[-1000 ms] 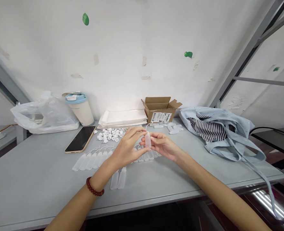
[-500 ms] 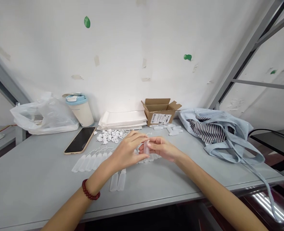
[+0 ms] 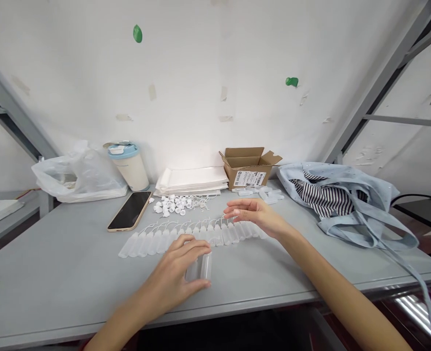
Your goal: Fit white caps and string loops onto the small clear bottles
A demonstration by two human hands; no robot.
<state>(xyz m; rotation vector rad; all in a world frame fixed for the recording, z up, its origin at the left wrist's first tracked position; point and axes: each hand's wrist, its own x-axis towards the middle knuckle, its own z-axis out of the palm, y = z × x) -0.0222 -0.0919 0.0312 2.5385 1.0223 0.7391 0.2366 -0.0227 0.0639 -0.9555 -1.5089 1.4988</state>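
My left hand (image 3: 181, 268) is closed on a small translucent plastic bottle (image 3: 207, 266), gripping it by its two ends between thumb and fingers, low over the front of the table. Beside it, partly hidden by that hand, lie more clear bottles (image 3: 192, 271). A long row of small bottles with thin white cords (image 3: 147, 243) stretches across the table behind. Over the right part of this row hovers my right hand (image 3: 257, 217), fingers stretched out and nothing in them. White caps (image 3: 171, 205) lie in a loose heap beyond the row, with corded pieces (image 3: 202, 201) at its right.
A phone (image 3: 130, 211), a cup with a blue lid (image 3: 130, 168) and a plastic bag (image 3: 80, 175) stand at left. White sheets (image 3: 191, 180) and an open carton (image 3: 248, 170) are at the back, loose bottles (image 3: 272, 195) before it. A blue cloth bag (image 3: 380, 187) lies right.
My left hand has carried the bottle down and towards me, to the front bottles. My right hand has let go of it and moved slightly right, its fingers now stretched out.
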